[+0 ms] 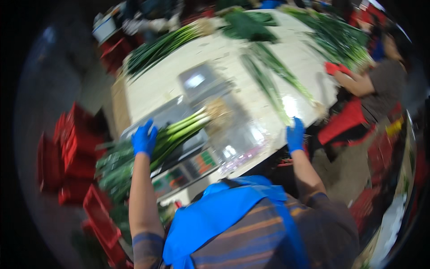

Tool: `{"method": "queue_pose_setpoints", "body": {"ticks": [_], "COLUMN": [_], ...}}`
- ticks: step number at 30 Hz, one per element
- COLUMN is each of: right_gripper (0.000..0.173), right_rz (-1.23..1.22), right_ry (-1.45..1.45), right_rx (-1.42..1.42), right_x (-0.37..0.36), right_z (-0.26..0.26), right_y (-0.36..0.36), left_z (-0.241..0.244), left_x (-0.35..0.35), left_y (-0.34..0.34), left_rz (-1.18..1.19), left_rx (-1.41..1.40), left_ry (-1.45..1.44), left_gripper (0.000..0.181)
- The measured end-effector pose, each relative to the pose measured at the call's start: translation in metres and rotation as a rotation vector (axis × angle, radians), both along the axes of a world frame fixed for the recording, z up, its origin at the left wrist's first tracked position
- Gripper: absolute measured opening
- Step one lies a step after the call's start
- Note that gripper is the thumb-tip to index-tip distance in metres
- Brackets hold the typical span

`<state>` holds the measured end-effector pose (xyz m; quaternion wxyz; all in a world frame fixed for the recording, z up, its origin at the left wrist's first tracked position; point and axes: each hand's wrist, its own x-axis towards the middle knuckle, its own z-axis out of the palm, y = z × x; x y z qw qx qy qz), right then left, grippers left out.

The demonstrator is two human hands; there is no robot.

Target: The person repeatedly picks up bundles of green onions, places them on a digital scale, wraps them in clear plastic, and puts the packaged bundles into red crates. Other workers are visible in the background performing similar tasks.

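Note:
My left hand [144, 138], in a blue glove, lies on the green leaves of a bunch of leeks or large green onions [184, 127]; whether its fingers grip them is unclear. That bunch rests across a weighing scale [184, 173], its rooted white ends towards the table's middle. My right hand [295, 136], also blue-gloved, is at the table's right edge, close to the end of a loose stalk [268, 87]; contact cannot be made out. A second loose stalk [285, 72] lies beside it. Clear plastic bags or film [235, 144] lie between my hands.
More leek bunches lie at the white table's [151, 90] far left [164, 45] and far right [339, 37]. A co-worker with red gloves [337, 69] is at the right edge; other people stand beyond. Red plastic crates [79, 144] are stacked on the floor at left.

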<state>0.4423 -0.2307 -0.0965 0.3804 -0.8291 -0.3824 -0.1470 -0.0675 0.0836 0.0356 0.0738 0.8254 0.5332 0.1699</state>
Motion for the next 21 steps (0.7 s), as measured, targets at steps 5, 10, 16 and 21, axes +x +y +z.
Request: {"method": "queue_pose_setpoints", "body": {"ticks": [5, 10, 16, 21], "right_gripper": [0.047, 0.042, 0.039, 0.046], "right_rz": [0.09, 0.169, 0.277, 0.587], "right_ry": [0.076, 0.157, 0.323, 0.412], "right_rx": [0.032, 0.042, 0.112, 0.088], "right_x": [0.004, -0.017, -0.055, -0.104], "right_z": [0.011, 0.049, 0.085, 0.122], "right_y": [-0.012, 0.027, 0.081, 0.135], "left_z": [0.059, 0.129, 0.166, 0.124], "left_x": [-0.025, -0.054, -0.032, 0.01], "left_y": [-0.019, -0.035, -0.056, -0.058], "left_rz": [0.018, 0.01, -0.077, -0.082], "left_rx": [0.364, 0.569, 0.739, 0.437], "left_ry": [-0.265, -0.497, -0.505, -0.226], "left_gripper": [0.036, 0.033, 0.036, 0.067]}}
